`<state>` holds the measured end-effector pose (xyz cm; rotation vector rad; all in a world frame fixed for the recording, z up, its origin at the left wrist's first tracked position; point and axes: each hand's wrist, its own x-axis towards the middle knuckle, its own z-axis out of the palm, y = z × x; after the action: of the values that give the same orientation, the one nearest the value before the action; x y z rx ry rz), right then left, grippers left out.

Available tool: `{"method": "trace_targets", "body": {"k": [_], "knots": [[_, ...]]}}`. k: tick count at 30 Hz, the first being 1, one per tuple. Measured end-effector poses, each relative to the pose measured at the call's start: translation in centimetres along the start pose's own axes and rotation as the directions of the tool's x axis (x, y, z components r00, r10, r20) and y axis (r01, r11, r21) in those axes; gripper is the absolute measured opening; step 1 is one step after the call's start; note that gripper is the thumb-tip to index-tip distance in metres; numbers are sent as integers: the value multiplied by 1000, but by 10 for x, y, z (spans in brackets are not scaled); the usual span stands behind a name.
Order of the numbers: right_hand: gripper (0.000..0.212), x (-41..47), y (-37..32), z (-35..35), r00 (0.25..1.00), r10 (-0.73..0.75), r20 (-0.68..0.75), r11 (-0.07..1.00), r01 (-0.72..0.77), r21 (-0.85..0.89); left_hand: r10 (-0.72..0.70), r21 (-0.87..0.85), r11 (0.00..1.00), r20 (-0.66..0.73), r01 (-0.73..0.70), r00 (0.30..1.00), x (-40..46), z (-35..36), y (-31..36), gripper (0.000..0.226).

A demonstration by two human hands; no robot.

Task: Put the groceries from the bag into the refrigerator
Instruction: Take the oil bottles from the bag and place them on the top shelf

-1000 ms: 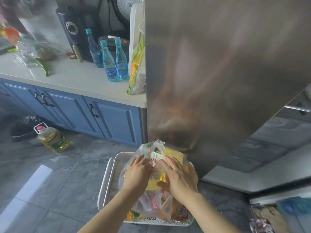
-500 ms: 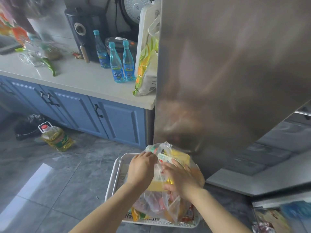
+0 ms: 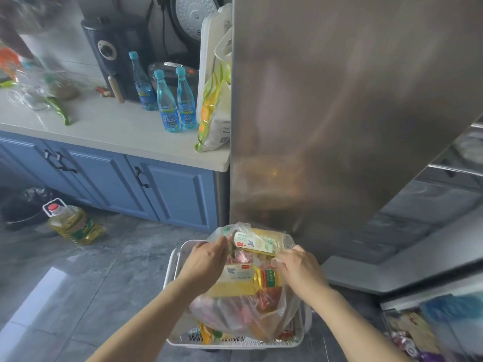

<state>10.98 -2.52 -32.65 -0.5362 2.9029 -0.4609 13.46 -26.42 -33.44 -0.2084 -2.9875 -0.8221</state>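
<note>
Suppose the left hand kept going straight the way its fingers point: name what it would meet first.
Probably the upper yellow bottle in the plastic bag; the left hand points up-right at its cap end, though depth is unclear.

Brushed steel refrigerator (image 3: 339,100), thin clear plastic bag (image 3: 235,314), seemingly glossy stone floor (image 3: 78,283)

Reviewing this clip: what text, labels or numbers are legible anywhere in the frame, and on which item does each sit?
None can be read with confidence.
Upper yellow bottle in the bag: white label with a blue bird, print too small.
Lower yellow bottle: bird label plus a green and red label, characters blurred.
Blue bottles: labels blurred.
Oil jug: label blurred.
Rice sack: print unreadable.
</note>
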Motion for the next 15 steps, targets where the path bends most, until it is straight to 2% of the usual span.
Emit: {"method": "trace_targets", "body": {"k": [3,7,12,15], "knots": [[27,-4,7,-4,998,65,16,988,-62,-141,-59,169,985,156,32,986,-8,-6,-20,19],[21,-6,7,-2,985,170,-25,942,-170,-289,-175,386,921,278,57,945,-11,-4,-17,56],[21,8,-1,-4,975,222,-7,890,-206,-406,-85,427,901,349,-78,933,-3,5,3,68],[21,16,-4,-1,989,149,7,924,-137,-356,-45,373,920,416,-125,908,2,9,3,67]]}}
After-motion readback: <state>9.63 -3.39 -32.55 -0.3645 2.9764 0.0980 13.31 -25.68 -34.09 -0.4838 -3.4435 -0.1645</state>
